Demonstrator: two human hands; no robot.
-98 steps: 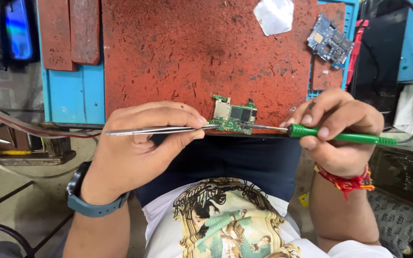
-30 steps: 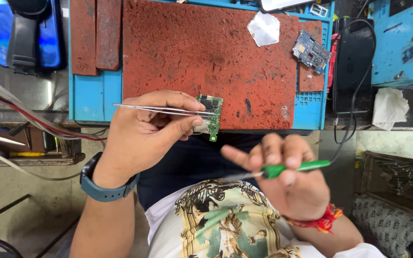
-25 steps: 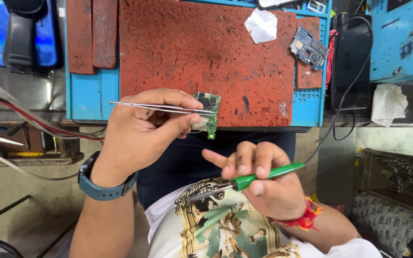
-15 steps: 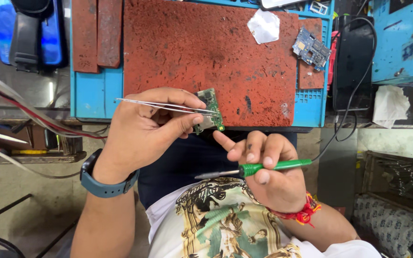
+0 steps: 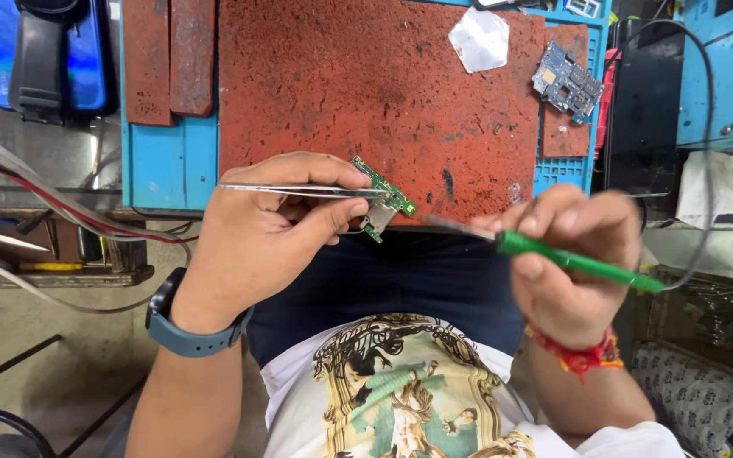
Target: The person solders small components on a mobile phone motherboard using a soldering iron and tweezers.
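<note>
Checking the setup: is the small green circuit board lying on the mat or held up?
Held up: the left hand pinches the green circuit board above the mat's near edge.

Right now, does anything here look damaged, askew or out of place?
The red work mat is pitted and dark-marked, worst near its front edge. A second circuit board lies tilted at its right edge. Nothing spilled.

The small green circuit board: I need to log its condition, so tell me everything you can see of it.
The small green circuit board is a narrow, irregular strip with tiny components and a silvery metal part at its lower end. It is held in the air, tilted diagonally, above the near edge of the red work mat. The left hand pinches it between thumb and fingers, along with metal tweezers. The right hand aims a green-handled tool toward it; contact is unclear.
</note>
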